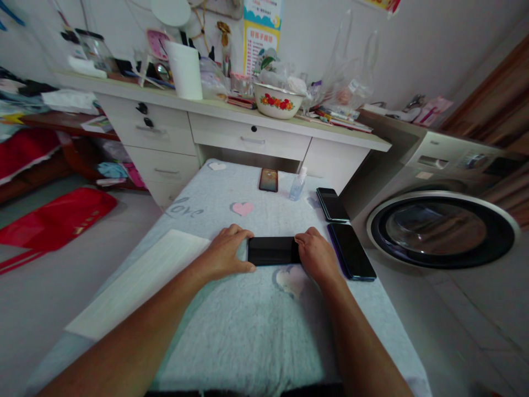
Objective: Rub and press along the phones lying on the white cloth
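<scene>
A black smartphone (273, 251) lies sideways between my hands, its dark screen facing up. My left hand (226, 251) grips the phone's left end, thumb along the near edge and fingers at the far corner. At the right end, my right hand (316, 251) closes on the phone with its fingers curled. Two more dark phones, one farther back (333, 204) and one nearer (352, 251), lie to the right of my right hand. A clear spray bottle (297, 184) stands beyond, beside a brown-backed phone (268, 180). Left of my left hand is a pale folded cloth (140, 284).
A grey-blue cloth with hearts covers the table (231, 342). Behind it stands a white desk (248, 135) bearing a flowered enamel bowl (278, 102) and a white cylinder (184, 71). A washing machine (438, 182) is at the right; a red bag (61, 215) lies on the left floor.
</scene>
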A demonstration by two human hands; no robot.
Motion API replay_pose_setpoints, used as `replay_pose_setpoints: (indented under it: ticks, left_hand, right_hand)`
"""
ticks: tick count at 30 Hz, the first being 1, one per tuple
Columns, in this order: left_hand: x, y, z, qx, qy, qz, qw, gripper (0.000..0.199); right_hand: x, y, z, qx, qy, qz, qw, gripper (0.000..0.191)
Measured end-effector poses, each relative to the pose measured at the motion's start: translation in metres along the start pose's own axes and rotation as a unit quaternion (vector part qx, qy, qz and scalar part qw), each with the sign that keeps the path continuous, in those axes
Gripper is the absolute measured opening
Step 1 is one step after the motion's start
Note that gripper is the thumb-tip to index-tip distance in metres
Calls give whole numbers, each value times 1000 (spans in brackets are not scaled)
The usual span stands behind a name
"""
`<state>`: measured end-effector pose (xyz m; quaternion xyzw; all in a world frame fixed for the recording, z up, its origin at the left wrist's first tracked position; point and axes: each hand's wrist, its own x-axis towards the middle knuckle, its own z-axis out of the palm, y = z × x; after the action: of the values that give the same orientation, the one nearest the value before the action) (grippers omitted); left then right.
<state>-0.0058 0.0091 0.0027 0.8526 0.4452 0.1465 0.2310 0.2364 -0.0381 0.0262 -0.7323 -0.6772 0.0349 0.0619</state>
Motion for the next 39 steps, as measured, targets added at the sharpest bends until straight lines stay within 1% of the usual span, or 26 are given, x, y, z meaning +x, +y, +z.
replay_pose_setpoints:
  ticks: [10, 17, 21, 24, 28, 36, 39]
  left_hand:
    - [0, -2, 2, 8, 3, -1, 1000, 69]
    - [0, 1, 1, 3, 5, -3, 1000, 68]
    - [0, 0, 2, 4, 6, -6, 1000, 68]
    - [0, 0, 2, 8, 6, -8, 1000, 68]
    - [-1, 2, 0, 9, 0, -9, 1000, 67]
    - [1, 2, 0, 14, -4, -9, 1000, 69]
    - [0, 1, 1, 16, -6, -9, 1000, 70]
  right_hand:
    - [-2, -19, 5, 3, -19, -52, 998, 31]
    - [-6, -32, 2, 24, -42, -112, 992, 30]
    - [-8, -35, 3, 57, -44, -163, 984, 31]
    - [-8, -35, 4, 72, -46, -174, 981, 33]
    - [-6, -30, 4, 59, -34, -154, 986, 33]
    - [-1, -14, 5, 16, 3, -32, 999, 32]
    - [0, -14, 8, 10, 11, -17, 1000, 33]
